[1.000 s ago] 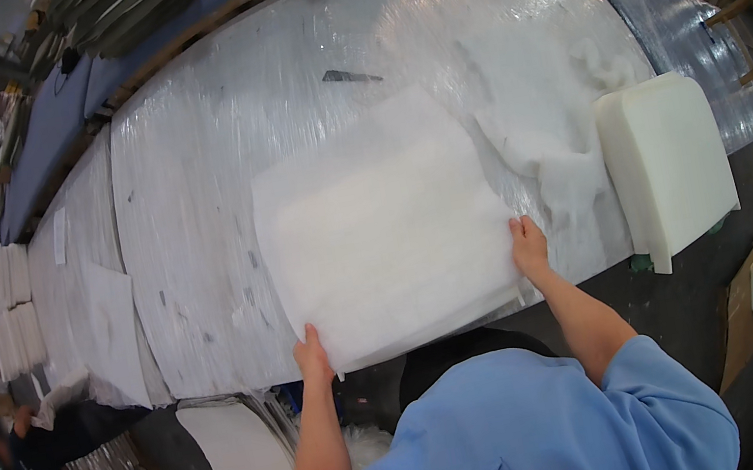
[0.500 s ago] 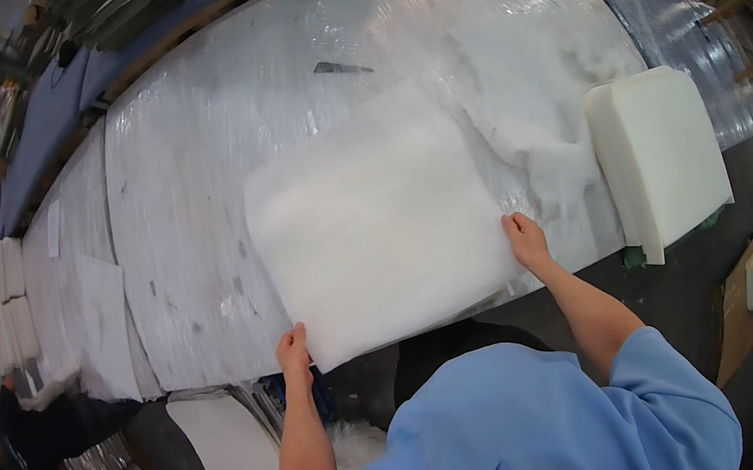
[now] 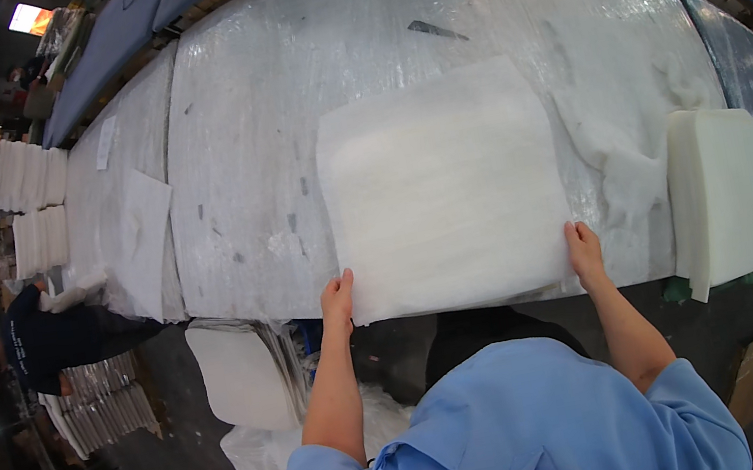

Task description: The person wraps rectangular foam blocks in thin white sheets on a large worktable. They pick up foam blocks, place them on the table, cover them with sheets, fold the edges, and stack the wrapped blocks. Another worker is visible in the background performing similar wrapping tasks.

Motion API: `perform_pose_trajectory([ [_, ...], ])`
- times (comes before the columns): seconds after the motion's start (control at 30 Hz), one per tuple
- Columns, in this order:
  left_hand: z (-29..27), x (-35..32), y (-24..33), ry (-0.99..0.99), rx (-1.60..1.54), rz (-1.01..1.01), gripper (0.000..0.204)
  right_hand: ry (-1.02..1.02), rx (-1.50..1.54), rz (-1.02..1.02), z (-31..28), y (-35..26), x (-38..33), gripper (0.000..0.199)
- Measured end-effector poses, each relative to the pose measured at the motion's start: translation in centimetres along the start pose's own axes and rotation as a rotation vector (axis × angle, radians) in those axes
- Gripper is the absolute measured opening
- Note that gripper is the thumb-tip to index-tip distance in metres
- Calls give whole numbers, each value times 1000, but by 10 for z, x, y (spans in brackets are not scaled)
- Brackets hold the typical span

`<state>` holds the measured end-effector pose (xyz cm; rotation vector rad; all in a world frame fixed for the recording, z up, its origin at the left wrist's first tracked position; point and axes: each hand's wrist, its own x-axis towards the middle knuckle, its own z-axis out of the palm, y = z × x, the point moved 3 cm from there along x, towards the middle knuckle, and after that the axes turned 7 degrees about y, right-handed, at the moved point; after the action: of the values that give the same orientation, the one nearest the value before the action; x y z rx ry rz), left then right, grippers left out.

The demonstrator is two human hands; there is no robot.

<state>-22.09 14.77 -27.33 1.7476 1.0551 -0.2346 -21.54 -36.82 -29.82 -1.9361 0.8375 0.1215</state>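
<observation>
A white padding sheet [image 3: 444, 189], soft and roughly square, lies on the plastic-covered table [image 3: 234, 159] with its near edge along the table's front edge. My left hand [image 3: 338, 299] pinches its near left corner. At the near right corner, my right hand [image 3: 586, 252] has its fingers closed on the sheet's side edge. Crumpled white wadding [image 3: 626, 178] lies to the right of the sheet. Beyond it stands a thick stack of white sheets [image 3: 726, 191] with rounded corners. A dark strip [image 3: 437, 30] lies farther back on the table.
Below the table's front left stands another stack of white sheets [image 3: 240, 372], beside clear plastic film [image 3: 265, 461]. A person in dark clothes [image 3: 54, 334] bends at the far left, near white stacks [image 3: 28, 174]. Cardboard [image 3: 751, 376] with small white pieces is at the lower right.
The sheet has turned from a slant to lie nearly square with the table's front edge, both hands still holding it. My view has shifted left, showing more of the other person.
</observation>
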Motion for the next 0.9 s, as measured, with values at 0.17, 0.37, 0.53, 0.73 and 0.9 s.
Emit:
perform_pose_trajectory([
  [0.17,15,12,9,163,87,236,38,77,-63,-67,2,-1,6,33],
  [0.37,20,6,13,251,55,303,33,197,-76,-97,8,-1,1,36],
  [0.53,24,10,13,310,293,360,39,261,-133,-105,7,2,-3,36],
  [0.73,17,22,10,312,381,451,40,258,-166,-126,1,8,5,34],
  [0.9,25,30,3,270,279,440,39,229,-227,-151,3,17,15,32],
])
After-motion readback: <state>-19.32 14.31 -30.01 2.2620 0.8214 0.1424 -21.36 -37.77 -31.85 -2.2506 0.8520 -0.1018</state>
